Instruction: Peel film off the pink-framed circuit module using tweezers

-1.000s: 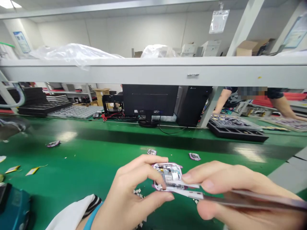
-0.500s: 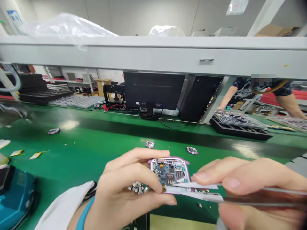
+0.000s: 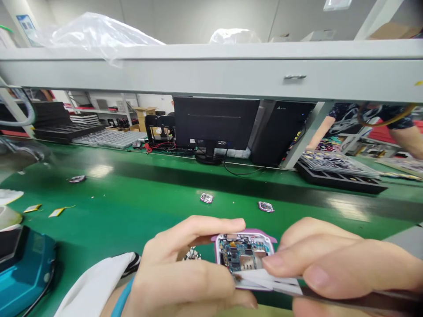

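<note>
In my left hand (image 3: 191, 268) is a small pink-and-white housing (image 3: 244, 255) with a circuit board showing, its face turned toward me. Fingers and thumb grip its left side and edges. My right hand (image 3: 340, 264) is closed on metal tweezers (image 3: 280, 284) with white tips. Those tips lie over the lower part of the board, close together. A right fingertip rests by the housing's right edge. Whatever is between the tips is too small to make out.
Two similar housings (image 3: 206, 198) (image 3: 266, 206) lie beyond my hands, another (image 3: 77, 179) at the left. Small metal parts (image 3: 192, 254) sit behind my left hand. A teal device (image 3: 29, 268) stands lower left. Further back are a monitor (image 3: 216, 123), black trays (image 3: 343, 178) and a person's arm.
The tweezer tips have come closer together, and the right fingers now reach the housing's right edge. Both hands and the housing appear slightly lower and further right.
</note>
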`<state>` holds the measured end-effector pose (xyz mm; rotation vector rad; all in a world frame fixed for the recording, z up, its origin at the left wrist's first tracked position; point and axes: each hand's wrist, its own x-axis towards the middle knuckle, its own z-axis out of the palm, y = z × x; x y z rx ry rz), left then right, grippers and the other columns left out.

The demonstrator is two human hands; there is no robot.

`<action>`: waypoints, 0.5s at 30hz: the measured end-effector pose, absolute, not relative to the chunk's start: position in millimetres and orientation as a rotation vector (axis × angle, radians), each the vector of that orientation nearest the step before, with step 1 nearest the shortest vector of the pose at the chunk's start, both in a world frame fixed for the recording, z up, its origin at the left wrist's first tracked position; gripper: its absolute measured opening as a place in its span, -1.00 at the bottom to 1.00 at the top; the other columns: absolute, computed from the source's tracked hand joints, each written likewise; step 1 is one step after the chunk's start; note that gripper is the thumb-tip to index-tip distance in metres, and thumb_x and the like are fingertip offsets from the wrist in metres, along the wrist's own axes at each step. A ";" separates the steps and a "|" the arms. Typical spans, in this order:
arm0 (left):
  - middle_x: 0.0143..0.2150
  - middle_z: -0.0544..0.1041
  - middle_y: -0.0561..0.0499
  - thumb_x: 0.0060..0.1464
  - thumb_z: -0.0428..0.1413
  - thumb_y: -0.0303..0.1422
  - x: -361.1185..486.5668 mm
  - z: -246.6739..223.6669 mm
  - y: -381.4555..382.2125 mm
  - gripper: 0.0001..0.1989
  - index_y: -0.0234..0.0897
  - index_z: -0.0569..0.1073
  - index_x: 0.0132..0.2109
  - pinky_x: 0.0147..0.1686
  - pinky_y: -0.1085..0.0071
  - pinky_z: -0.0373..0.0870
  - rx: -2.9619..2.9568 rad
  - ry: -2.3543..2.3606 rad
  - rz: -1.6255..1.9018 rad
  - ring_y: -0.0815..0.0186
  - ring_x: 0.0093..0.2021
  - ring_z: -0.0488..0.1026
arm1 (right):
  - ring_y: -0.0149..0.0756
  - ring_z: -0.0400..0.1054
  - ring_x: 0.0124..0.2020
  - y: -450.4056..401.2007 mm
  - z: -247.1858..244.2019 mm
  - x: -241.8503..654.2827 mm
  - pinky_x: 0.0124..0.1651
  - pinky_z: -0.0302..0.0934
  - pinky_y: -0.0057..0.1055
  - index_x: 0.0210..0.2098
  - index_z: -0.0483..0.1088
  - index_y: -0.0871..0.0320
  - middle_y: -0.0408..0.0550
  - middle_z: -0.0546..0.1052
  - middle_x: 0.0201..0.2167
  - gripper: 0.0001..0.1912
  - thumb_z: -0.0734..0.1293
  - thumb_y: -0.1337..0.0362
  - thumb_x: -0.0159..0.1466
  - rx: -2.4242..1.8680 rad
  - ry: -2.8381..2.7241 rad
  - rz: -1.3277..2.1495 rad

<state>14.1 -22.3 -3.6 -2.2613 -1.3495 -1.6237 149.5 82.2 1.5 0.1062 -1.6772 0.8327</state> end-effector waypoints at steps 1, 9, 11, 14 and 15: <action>-0.12 0.41 -0.15 -0.16 0.20 -0.56 13.8 -2.6 -22.6 -0.89 -0.41 0.42 -0.40 -0.17 0.56 0.44 -2.272 -1.354 -1.603 0.37 -0.30 0.45 | -0.38 0.35 -0.60 84.1 -0.1 152.2 -0.53 0.30 -0.51 -0.41 0.39 0.03 -0.20 0.49 -0.51 -0.86 0.42 0.25 0.03 0.090 -1.697 0.849; -0.14 0.39 -0.19 -0.12 0.19 -0.46 12.6 -2.7 -20.1 -0.90 -0.41 0.40 -0.43 -0.25 0.50 0.47 -2.191 -1.306 -1.587 0.29 -0.26 0.45 | -0.26 0.42 -0.43 98.4 -8.2 162.8 -0.40 0.40 -0.45 -0.35 0.39 0.08 -0.15 0.51 -0.44 -0.77 0.44 0.34 -0.01 0.152 -1.847 1.014; -0.15 0.38 -0.19 -0.12 0.19 -0.46 11.8 -2.7 -20.4 -0.89 -0.41 0.40 -0.42 -0.23 0.49 0.47 -2.200 -1.299 -1.591 0.29 -0.25 0.44 | -0.28 0.42 -0.43 93.7 -10.0 158.6 -0.38 0.41 -0.49 -0.37 0.40 0.08 -0.16 0.51 -0.45 -0.77 0.45 0.34 -0.03 0.119 -1.804 1.045; -0.16 0.38 -0.19 -0.13 0.20 -0.42 10.3 -2.7 -21.4 -0.85 -0.43 0.39 -0.41 -0.27 0.48 0.48 -2.206 -1.293 -1.621 0.26 -0.25 0.45 | -0.28 0.42 -0.49 82.3 -6.3 155.5 -0.43 0.42 -0.52 -0.42 0.41 0.11 -0.16 0.50 -0.50 -0.80 0.46 0.28 -0.05 0.051 -1.633 1.103; -0.15 0.38 -0.19 -0.14 0.20 -0.41 9.9 -3.0 -21.7 -0.83 -0.43 0.39 -0.40 -0.28 0.48 0.49 -2.206 -1.289 -1.636 0.26 -0.25 0.45 | -0.25 0.42 -0.49 78.2 -2.6 156.2 -0.44 0.42 -0.47 -0.42 0.42 0.11 -0.13 0.50 -0.50 -0.79 0.46 0.24 -0.05 0.040 -1.593 1.143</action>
